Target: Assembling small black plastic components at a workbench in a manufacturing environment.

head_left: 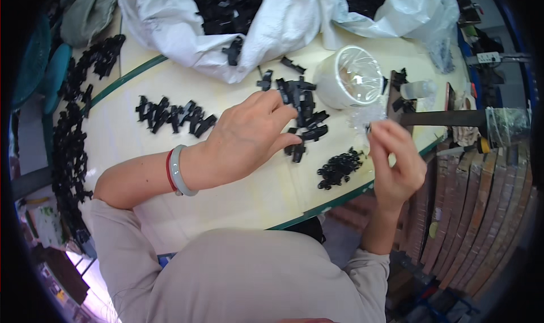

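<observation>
My left hand (246,133) reaches over the table with its thumb and fingers apart. Its fingertips are at the edge of a loose cluster of black plastic parts (306,105); whether they touch one I cannot tell. Off to the right, my right hand (398,167) is raised with thumb and index finger pinched on a tiny black piece (368,129), mostly hidden by the fingertips. Between the hands and closer to me lies a small heap of little black pieces (339,168). A row of black plastic parts (174,116) lies left of my left hand.
A white tub (340,76) lined with clear plastic stands beyond the cluster. White sacks (283,26) of black parts lie at the back. Many more black parts (69,147) line the left edge. A dark metal bar (445,118) juts in from the right, near a small translucent bottle (418,90).
</observation>
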Motion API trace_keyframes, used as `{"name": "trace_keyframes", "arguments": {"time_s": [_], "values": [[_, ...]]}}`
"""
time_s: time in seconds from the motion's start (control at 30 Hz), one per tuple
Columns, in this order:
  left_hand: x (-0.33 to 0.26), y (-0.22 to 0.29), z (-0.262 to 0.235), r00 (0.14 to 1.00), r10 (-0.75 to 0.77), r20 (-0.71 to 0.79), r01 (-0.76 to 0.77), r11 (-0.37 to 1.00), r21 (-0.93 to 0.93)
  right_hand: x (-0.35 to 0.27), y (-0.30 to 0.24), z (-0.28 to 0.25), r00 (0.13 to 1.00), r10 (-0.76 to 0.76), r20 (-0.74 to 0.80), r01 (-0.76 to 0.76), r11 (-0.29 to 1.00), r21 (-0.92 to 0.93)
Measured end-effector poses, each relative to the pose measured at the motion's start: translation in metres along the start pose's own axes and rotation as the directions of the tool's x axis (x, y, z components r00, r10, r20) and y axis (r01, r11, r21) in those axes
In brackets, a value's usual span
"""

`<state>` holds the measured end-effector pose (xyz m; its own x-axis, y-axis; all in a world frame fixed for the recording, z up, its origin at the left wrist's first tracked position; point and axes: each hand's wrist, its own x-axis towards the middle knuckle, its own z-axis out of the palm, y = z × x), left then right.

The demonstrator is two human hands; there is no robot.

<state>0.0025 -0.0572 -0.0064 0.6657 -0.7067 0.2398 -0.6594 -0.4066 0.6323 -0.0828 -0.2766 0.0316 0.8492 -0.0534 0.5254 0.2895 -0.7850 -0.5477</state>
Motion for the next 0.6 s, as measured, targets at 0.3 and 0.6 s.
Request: {"name": "trace_keyframes", "arguments": {"time_s": [0.3,0.6], "values": [[0.005,0.001,0.015,0.991,-0.047,0.122,0.048,0.999,-0.006,0.064,0.036,0.005,0.96,-0.176,0.218,0.224,0.949,-0.22],[0.003,-0.002,0.019,0.993,-0.01,0.118,0.016,0.999,-0.047,0.074,0.039,0.002,0.935,-0.163,0.315,0.238,0.947,-0.216]]}}
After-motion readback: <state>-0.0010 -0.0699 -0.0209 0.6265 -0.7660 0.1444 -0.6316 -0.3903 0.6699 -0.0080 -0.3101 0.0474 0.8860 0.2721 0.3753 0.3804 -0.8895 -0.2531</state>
